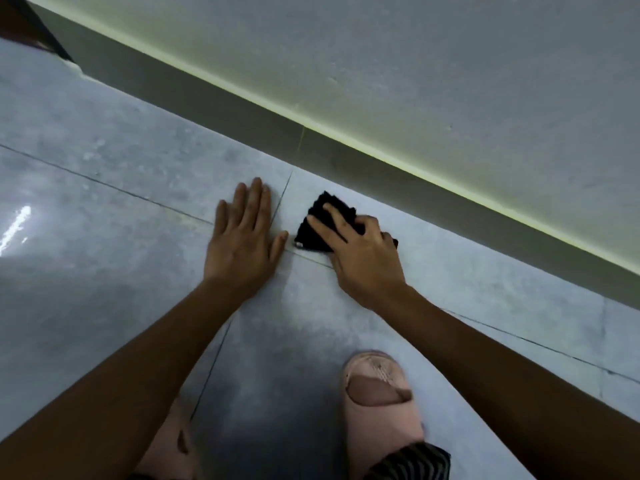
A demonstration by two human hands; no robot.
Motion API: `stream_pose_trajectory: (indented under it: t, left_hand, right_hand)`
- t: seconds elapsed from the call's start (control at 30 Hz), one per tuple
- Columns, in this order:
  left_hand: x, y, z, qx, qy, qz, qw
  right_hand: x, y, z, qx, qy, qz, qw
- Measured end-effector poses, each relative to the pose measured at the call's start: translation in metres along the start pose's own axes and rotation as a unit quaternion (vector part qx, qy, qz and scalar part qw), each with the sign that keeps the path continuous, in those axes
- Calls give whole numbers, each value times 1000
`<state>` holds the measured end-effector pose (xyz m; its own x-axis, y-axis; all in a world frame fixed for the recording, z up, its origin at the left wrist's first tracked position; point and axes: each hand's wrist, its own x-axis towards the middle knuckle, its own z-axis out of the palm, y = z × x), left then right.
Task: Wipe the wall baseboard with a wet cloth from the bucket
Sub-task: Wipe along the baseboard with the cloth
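Note:
A black cloth (317, 225) lies folded on the grey floor tile, a short way in front of the baseboard. My right hand (360, 252) presses down on it, fingers spread over the top and curled around its right side. My left hand (244, 240) rests flat on the floor just left of the cloth, palm down, fingers apart, holding nothing. The grey baseboard (346, 157) runs diagonally from upper left to lower right, below a pale wall (450, 81). No bucket is in view.
Glossy grey floor tiles (104, 220) with dark grout lines fill the lower left. My feet in pink slippers (381, 400) stand at the bottom. A dark object (34, 26) sits at the top left corner by the wall.

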<state>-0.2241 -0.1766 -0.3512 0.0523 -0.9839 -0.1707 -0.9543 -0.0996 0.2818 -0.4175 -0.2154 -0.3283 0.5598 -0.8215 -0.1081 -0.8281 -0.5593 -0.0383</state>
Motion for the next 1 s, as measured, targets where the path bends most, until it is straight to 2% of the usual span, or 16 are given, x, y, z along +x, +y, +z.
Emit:
stream_pose_trajectory:
  t: [0.1, 0.13, 0.27, 0.33, 0.47, 0.57, 0.63, 0.73, 0.8, 0.83, 0.9, 1.0]
  left_hand:
    - [0, 6, 6, 15, -11, 26, 999]
    - [-1, 6, 8, 25, -12, 30, 999]
    - [-3, 6, 10, 37, -9, 30, 999]
    - [-3, 10, 10, 33, -9, 22, 999]
    - [-2, 26, 11, 29, -15, 43, 999]
    - [-2, 35, 15, 41, -29, 71, 996]
    - [-2, 37, 18, 60, -33, 82, 994]
    - [-3, 38, 17, 70, -26, 82, 994]
    - [-3, 45, 16, 67, -22, 93, 993]
    - [-3, 52, 17, 65, -23, 104, 992]
    - [-2, 68, 20, 61, -33, 124, 990]
    - [3, 89, 26, 70, -44, 148, 985]
  right_hand:
    - [-48, 31, 4, -27, -25, -53, 998]
    - [-61, 46, 4, -36, -30, -39, 998]
    - [-65, 78, 1, -29, -33, 106, 993]
    - [-50, 66, 2, -19, -16, 126, 992]
    - [-50, 41, 3, -20, 8, 26, 999]
    - [-93, 63, 4, -28, -11, -10, 999]
    - [-123, 90, 4, -36, -27, 36, 998]
    - [-141, 124, -1, -15, -51, 179, 982]
    - [-131, 126, 0, 3, -59, 269, 961]
    - [-122, 119, 1, 7, -54, 283, 957]
    - [-99, 95, 2, 12, -28, 248, 968]
    - [-93, 76, 3, -4, 0, 136, 991]
